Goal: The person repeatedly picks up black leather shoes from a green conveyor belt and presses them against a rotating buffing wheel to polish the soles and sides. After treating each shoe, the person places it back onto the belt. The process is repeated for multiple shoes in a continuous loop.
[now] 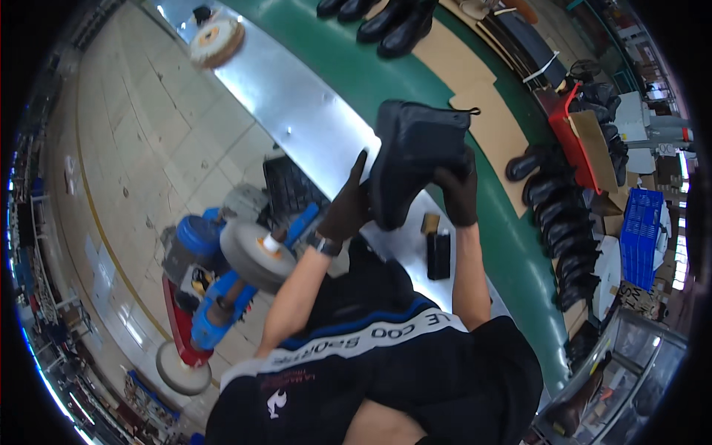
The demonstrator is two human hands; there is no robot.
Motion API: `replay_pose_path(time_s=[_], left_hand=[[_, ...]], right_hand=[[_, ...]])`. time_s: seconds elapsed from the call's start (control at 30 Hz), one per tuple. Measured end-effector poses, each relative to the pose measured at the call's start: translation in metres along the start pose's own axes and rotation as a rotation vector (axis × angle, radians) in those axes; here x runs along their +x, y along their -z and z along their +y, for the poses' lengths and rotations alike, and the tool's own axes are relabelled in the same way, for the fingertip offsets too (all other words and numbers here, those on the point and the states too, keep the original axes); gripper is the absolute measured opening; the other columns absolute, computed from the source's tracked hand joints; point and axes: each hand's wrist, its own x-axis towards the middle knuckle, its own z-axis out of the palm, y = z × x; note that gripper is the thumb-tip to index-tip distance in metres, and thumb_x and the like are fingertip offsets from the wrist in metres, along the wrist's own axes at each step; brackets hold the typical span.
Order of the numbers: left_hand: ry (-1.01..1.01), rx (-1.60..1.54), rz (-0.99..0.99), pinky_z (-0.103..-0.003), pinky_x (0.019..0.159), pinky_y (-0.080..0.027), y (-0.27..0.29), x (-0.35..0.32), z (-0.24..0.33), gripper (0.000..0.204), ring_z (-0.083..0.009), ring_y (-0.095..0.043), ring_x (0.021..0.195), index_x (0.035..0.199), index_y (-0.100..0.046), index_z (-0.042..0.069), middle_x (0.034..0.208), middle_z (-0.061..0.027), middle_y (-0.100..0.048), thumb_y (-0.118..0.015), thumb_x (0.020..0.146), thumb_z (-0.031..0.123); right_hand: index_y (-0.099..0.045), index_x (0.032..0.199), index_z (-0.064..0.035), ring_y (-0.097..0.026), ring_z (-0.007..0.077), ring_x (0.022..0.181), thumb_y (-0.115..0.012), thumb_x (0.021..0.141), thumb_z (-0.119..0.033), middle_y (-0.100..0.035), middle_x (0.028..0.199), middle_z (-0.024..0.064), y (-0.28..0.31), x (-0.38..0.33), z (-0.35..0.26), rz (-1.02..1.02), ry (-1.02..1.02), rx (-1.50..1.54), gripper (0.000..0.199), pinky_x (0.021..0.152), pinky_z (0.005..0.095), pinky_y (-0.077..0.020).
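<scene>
I hold a black ankle boot point(415, 152) up in front of me with both hands, above a shiny metal bench point(297, 104). My left hand point(347, 208), in a dark glove, grips the boot's lower left side near the sole. My right hand point(460, 194), also gloved, clasps its right side. The boot tilts with its opening and pull loop toward the upper right.
A blue buffing machine with a grey wheel point(252, 256) stands at my left. A green conveyor belt point(512, 245) runs on the right, carrying black boots point(397, 26) and cardboard sheets. More boots point(556, 222) line the right. A black brush block point(438, 254) lies on the bench.
</scene>
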Motion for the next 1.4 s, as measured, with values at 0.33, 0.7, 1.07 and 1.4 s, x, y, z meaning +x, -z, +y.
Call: replay_pose_path(time_s=[0.33, 0.7, 1.07, 1.4], left_hand=[[0.246, 0.182, -0.347, -0.031, 0.105, -0.043, 0.047, -0.106, -0.064, 0.038, -0.0195, -0.058, 0.119, 0.135, -0.052, 0.001, 0.133, -0.0111, -0.059, -0.049, 0.101, 0.018], [-0.332, 0.835, 0.276, -0.034, 0.098, -0.048, 0.072, -0.304, -0.077, 0.033, -0.0217, -0.066, 0.105, 0.112, -0.064, 0.002, 0.118, -0.0106, -0.066, -0.069, 0.085, 0.02], [-0.35, 0.883, 0.617, -0.035, 0.09, -0.051, 0.132, -0.243, -0.132, 0.042, -0.0282, -0.067, 0.101, 0.106, -0.066, 0.005, 0.102, -0.0125, -0.07, -0.068, 0.078, 0.037], [-0.041, -0.992, 0.489, -0.05, 0.113, -0.029, 0.231, -0.203, -0.157, 0.095, -0.0348, -0.047, 0.13, 0.143, -0.043, 0.012, 0.137, -0.014, -0.054, -0.009, 0.087, 0.081]], right_hand=[[-0.047, 0.138, -0.0002, -0.05, 0.0271, 0.126, -0.074, 0.076, -0.008, -0.051, 0.136, 0.0151, -0.034, -0.116, -0.049, -0.87, -0.431, -0.201, 0.068, 0.107, 0.0408, -0.0404], [-0.054, 0.134, -0.0013, -0.053, 0.0241, 0.124, -0.072, 0.077, -0.006, -0.055, 0.134, 0.0118, -0.033, -0.233, 0.001, -0.952, -0.764, -0.217, 0.06, 0.105, 0.0374, -0.0422], [-0.063, 0.11, -0.0067, -0.064, 0.0205, 0.1, -0.068, 0.08, -0.022, -0.066, 0.107, 0.0088, -0.112, -0.325, 0.125, -0.567, 0.049, -0.644, 0.034, 0.088, 0.0355, -0.0517], [-0.061, 0.102, -0.0114, -0.062, 0.019, 0.073, -0.067, 0.08, -0.041, -0.064, 0.087, 0.0058, -0.195, -0.285, 0.196, -0.224, -1.095, 0.441, 0.037, 0.062, 0.0376, -0.0501]])
